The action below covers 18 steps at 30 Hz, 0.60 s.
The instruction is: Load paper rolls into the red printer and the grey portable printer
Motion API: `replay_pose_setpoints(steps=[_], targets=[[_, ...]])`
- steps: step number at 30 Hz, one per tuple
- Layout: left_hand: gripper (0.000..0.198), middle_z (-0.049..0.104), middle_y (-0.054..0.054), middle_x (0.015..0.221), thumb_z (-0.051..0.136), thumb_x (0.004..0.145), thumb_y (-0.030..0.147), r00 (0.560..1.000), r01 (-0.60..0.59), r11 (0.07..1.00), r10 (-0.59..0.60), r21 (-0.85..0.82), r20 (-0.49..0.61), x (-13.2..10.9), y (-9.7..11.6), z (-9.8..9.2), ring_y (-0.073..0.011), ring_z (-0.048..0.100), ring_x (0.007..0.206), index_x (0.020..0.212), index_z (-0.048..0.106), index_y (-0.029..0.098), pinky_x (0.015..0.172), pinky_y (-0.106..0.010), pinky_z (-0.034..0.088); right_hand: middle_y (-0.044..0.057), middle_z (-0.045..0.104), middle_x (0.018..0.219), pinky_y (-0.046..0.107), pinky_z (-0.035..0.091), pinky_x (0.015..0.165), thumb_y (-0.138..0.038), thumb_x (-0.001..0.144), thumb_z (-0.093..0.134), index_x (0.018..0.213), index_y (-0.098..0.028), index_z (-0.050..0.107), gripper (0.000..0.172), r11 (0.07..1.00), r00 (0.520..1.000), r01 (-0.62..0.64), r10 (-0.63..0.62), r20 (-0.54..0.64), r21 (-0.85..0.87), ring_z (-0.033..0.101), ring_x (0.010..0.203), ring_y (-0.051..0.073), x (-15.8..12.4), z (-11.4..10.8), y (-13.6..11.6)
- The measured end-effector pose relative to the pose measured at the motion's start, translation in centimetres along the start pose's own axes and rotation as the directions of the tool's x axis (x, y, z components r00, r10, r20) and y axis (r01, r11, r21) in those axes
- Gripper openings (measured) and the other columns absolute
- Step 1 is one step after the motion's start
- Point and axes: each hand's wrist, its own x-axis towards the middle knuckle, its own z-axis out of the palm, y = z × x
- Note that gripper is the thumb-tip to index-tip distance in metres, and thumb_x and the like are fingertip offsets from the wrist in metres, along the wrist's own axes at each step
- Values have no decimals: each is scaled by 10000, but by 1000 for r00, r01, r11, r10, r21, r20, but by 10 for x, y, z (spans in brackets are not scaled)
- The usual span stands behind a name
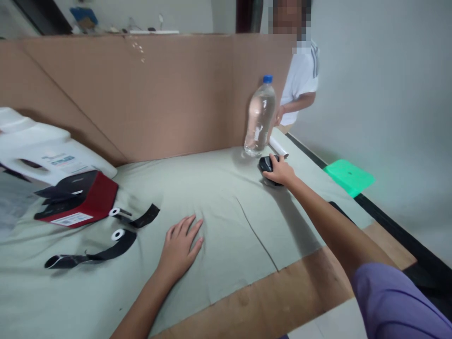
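Observation:
My right hand (281,170) reaches far across the table, its fingers curled over a rounded black object (265,164) shaped like a computer mouse. The hand covers much of it, and it sits at or just above the cloth. Just behind it stands a clear plastic bottle (260,120) with a blue cap, upright. A white roll (278,147) lies beside the bottle. My left hand (180,245) rests palm down on the pale green cloth (219,287), fingers spread, holding nothing. To its left lie two black strips (146,216) (113,249) partly wound on white cores.
A red and black box (95,197) and a white jug (52,150) lie at the left. A cardboard panel (158,99) stands along the back. Another person (300,80) stands beyond the far right corner. A green stool (349,176) is by the wall.

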Motion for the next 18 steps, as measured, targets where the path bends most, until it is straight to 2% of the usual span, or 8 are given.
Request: replay_pose_setpoints(steps=[5,8,10,12,14,16,17,18], targets=[[497,473,-107,1581,459,994,362,1000,-18,992,21,-126,21,-9,-2,0,-315,420,1462,1463,554,229,1179,-553,341,239,112,1691,711,362,1027,-679,803,637,1630,-227,236,1025,981,996,-88,92,12,-175,297,1427,577,-5,-13,-31],[446,562,-93,1507,514,962,369,994,-37,938,70,-344,82,-34,-16,-21,-293,536,1372,1372,630,237,1147,-497,427,229,70,1706,747,248,1090,-675,828,629,1632,-191,237,1016,976,998,59,-65,-22,-209,157,1500,556,-22,-16,-79],[331,719,-66,1281,509,977,380,997,59,863,-22,-502,79,-53,-42,-49,-238,675,1154,1205,709,246,1006,-384,539,225,103,1704,716,219,1133,-616,851,640,1626,-177,262,968,959,972,230,-236,-17,-165,199,1508,522,-39,-13,-123],[275,765,-30,1023,513,991,397,959,201,777,-280,-596,-40,-64,-83,-83,-197,701,952,1022,723,222,890,-317,559,226,184,1689,658,233,1168,-529,888,632,1606,-155,322,868,911,913,408,-409,-6,-58,273,1506,468,-57,-5,-178],[205,726,-15,1040,562,972,354,807,287,719,-537,-633,-244,-63,-137,-116,-177,654,981,981,682,187,930,-297,521,221,290,1657,585,252,1200,-463,940,581,1571,-126,393,739,820,826,562,-564,-7,107,327,1505,392,-74,3,-240],[173,672,-17,1077,586,941,290,487,354,637,-751,-685,-446,-52,-197,-142,-152,595,976,1019,635,143,924,-277,502,208,356,1630,511,257,1226,-453,977,536,1537,-106,445,665,695,734,658,-678,-38,289,340,1514,329,-86,12,-309],[229,644,-26,1135,595,930,259,352,380,531,-840,-758,-412,-44,-225,-151,-140,569,982,1112,600,120,911,-265,498,200,379,1621,488,259,1233,-463,986,525,1520,-106,468,645,634,697,681,-715,-59,367,340,1517,311,-91,17,-344],[292,621,-25,1172,590,929,223,263,386,396,-913,-833,-312,-37,-251,-156,-124,545,981,1195,554,107,927,-262,485,193,404,1609,473,272,1231,-481,986,527,1502,-112,490,636,581,668,690,-740,-72,433,346,1516,304,-93,22,-379]])
